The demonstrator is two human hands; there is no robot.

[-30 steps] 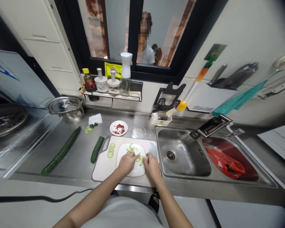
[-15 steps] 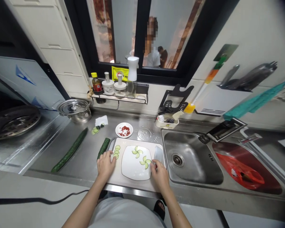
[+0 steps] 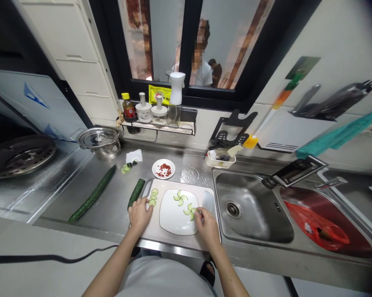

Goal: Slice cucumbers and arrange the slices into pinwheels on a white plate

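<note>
A white square plate (image 3: pixel 176 222) lies on the pale cutting board (image 3: pixel 155 235), bearing two pinwheels of cut cucumber slices (image 3: pixel 180 198). My right hand (image 3: pixel 207 227) is at the plate's right side, its fingers pinched at the outer slice of the nearer pinwheel (image 3: pixel 189 211); the fingertips partly hide that slice. On the board's left edge rests my left hand (image 3: pixel 139 216), fingers apart, beside a short row of cucumber slices (image 3: pixel 153 197). A cut cucumber piece (image 3: pixel 136 193) lies just beyond its fingers. The knife blade (image 3: pixel 208 200) lies flat on the board's right side, partly behind my right hand.
A whole cucumber (image 3: pixel 93 194) lies left on the steel counter. Behind the board stand a small plate of red bits (image 3: pixel 163 169) and cucumber scraps (image 3: pixel 126 168). A lidded pot (image 3: pixel 100 142) is at the back left. To the right is the sink (image 3: pixel 254 206), with a red bag (image 3: pixel 316 227).
My right hand has shifted slightly left, its fingertips now at the nearer pinwheel's edge. My left hand stays by the row of slices. The view has tilted a little.
</note>
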